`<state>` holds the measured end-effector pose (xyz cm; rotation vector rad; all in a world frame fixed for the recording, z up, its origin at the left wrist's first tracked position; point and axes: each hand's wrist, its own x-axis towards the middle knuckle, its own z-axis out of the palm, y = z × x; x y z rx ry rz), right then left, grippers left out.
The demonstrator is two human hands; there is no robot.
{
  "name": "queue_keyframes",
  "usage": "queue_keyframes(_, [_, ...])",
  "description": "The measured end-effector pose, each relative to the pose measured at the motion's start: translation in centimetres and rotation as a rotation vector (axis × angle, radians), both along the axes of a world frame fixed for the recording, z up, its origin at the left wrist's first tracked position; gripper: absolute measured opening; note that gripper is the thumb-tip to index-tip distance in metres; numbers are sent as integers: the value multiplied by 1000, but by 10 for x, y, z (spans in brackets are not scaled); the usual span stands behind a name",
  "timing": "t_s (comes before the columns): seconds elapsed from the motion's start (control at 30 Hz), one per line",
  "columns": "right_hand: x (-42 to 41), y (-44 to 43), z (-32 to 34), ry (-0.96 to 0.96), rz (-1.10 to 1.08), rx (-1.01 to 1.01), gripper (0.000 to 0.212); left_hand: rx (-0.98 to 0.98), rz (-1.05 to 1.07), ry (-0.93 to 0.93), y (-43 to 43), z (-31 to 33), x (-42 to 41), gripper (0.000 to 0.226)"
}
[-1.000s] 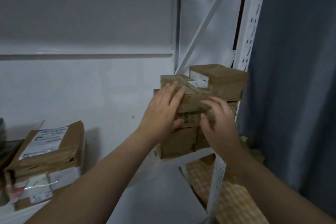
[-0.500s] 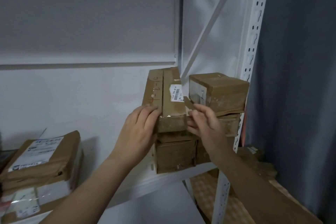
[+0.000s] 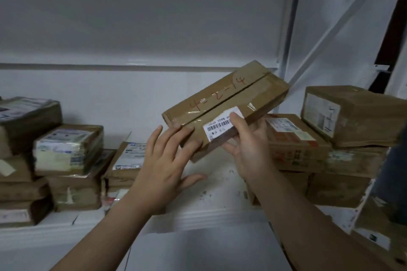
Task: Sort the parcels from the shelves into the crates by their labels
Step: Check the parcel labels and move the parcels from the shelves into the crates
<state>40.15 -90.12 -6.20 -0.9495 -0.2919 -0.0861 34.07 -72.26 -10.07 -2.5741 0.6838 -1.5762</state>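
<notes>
While held tilted in the air above the shelf, right of its middle, the brown taped parcel shows red handwriting on its top face & a white barcode label at its near end. Right hand holds that end: grip pinching the parcel, thumb over the label, fingers underneath. Left hand has its grip spread, straight fingertips touching the parcel's near-left corner. Right-end stack of boxes sits just behind the right hand; left-end stacks stand well apart from the parcel.
</notes>
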Motion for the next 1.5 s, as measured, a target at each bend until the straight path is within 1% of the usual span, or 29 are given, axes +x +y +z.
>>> queue_keyframes(0.1, [-6, 29, -2, -16, 65, 65, 83, -69, 56, -70, 8, 6, -4, 65])
queue_keyframes(0.13, [-7, 36, -2, -23, 90, 77, 84, -79, 47, -89, 14, 10, -4, 62])
queue_keyframes(0.2, [-8, 47, -1, -30, 118, 97, 83, -66, 7, -119, 27, 16, -4, 50])
queue_keyframes(0.27, [-8, 51, 2, -27, 105, 111, 81, -53, -13, -116, 40, 21, -5, 41])
queue_keyframes(0.33, [-7, 51, 8, -25, 52, 136, 83, -39, -20, -80, 54, 26, -8, 43])
queue_keyframes(0.4, [-6, 48, 14, -37, -31, 135, 92, -47, -53, -40, 65, 31, -12, 49])
queue_keyframes(0.47, [-5, 46, 18, -55, -126, 90, 103, -114, -130, -13, 74, 36, -18, 55])
queue_keyframes(0.5, [-4, 46, 19, -64, -164, 60, 106, -188, -173, 10, 77, 38, -21, 58])
queue_keyframes(0.53, [-3, 47, 20, -70, -196, 23, 105, -289, -212, 46, 79, 40, -24, 62])
queue_keyframes(0.6, [-1, 50, 20, -92, -233, -57, 95, -490, -251, 105, 84, 41, -29, 66])
queue_keyframes(0.67, [0, 54, 21, -117, -224, -95, 83, -625, -261, 131, 91, 39, -31, 67])
queue_keyframes(0.77, [1, 61, 19, -166, -179, -155, 71, -847, -305, 150, 100, 40, -33, 59])
queue_keyframes(0.87, [5, 70, 16, -185, -178, -170, 53, -965, -305, 152, 106, 42, -32, 53])
queue_keyframes(0.93, [6, 76, 15, -178, -184, -175, 51, -1001, -310, 176, 109, 43, -35, 55])
queue_keyframes(0.97, [7, 79, 15, -171, -183, -184, 50, -1019, -323, 203, 110, 42, -38, 58])
queue_keyframes(1.0, [7, 82, 14, -162, -183, -189, 48, -1026, -341, 260, 112, 42, -41, 66])
queue_keyframes(1.03, [7, 85, 13, -148, -183, -188, 47, -1010, -361, 348, 115, 42, -44, 78])
queue_keyframes(1.1, [7, 89, 12, -91, -188, -182, 52, -901, -398, 515, 119, 42, -50, 97])
queue_keyframes(1.13, [7, 91, 12, -50, -185, -184, 55, -829, -404, 531, 120, 41, -52, 102])
queue_keyframes(1.2, [4, 99, 13, 45, -123, -185, 54, -663, -345, 427, 118, 41, -56, 105])
queue_keyframes(1.27, [-4, 112, 14, 133, 56, -146, 45, -469, -230, 309, 111, 38, -54, 109])
queue_keyframes(1.3, [-10, 120, 14, 161, 156, -144, 46, -380, -151, 266, 107, 36, -53, 110])
queue_keyframes(1.37, [-21, 134, 12, 161, 294, -202, 54, -243, -42, 206, 101, 29, -49, 108])
queue_keyframes(1.43, [-25, 144, 8, 152, 331, -256, 53, -165, -33, 198, 102, 22, -48, 98])
queue_keyframes(1.5, [-24, 148, 4, 200, 289, -303, 51, -117, -82, 242, 105, 16, -50, 89])
